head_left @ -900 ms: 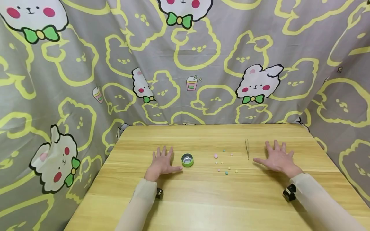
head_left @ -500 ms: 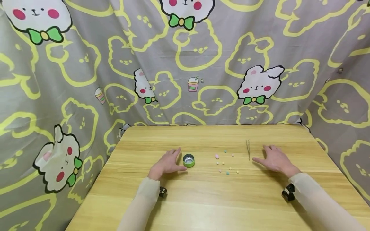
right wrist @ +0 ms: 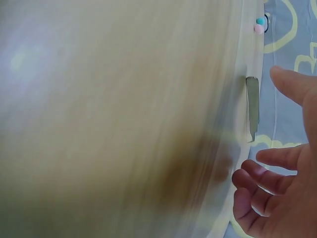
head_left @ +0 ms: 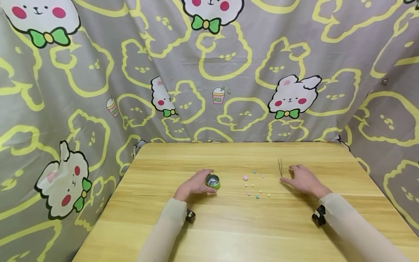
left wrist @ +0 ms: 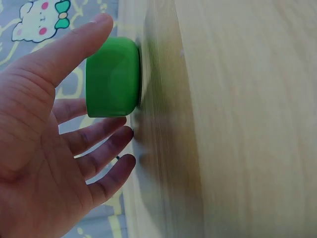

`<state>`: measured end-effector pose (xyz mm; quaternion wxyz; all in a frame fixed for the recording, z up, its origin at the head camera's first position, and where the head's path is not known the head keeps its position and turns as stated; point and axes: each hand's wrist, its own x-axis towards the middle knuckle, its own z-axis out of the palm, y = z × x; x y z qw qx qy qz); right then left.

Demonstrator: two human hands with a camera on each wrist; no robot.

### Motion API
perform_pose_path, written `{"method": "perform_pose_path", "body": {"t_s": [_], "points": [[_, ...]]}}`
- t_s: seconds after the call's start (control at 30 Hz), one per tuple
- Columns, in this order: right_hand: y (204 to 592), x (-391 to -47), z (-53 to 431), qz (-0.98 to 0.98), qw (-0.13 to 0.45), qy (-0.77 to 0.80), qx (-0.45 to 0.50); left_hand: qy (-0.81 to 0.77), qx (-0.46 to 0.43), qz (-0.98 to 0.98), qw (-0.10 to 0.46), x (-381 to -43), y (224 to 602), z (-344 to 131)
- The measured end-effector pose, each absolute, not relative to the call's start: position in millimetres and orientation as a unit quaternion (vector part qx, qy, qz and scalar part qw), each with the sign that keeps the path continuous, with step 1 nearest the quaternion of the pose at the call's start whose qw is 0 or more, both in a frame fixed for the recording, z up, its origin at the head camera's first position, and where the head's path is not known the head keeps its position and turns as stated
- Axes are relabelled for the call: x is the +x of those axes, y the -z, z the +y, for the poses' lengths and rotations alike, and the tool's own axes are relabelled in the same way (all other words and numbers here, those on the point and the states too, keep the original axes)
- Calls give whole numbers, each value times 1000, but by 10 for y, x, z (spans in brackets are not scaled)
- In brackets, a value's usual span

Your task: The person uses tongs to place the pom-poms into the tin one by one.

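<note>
The tweezers lay on the tabletop, long axis running fore and aft, just left of the nearer, loosely spread right hand. Well leftward, the green tin stood in the curve of the spread left hand; contact there was unclear.

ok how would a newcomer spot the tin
On the wooden table, find the person's left hand. Between its thumb and fingers stands a small round tin. It is green outside and silvery inside, unlike the tiny pastel balls and thin tweezers to its right.
</note>
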<state>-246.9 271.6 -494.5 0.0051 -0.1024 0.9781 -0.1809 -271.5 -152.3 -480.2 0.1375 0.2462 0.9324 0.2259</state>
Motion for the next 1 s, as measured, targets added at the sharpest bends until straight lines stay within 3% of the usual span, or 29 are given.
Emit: {"method": "perform_pose_path", "body": {"t_s": [1.0], "points": [[5075,-2812,2507,950,48,302,-67,-282,259,916,120,-2728,4878,-1569]]}}
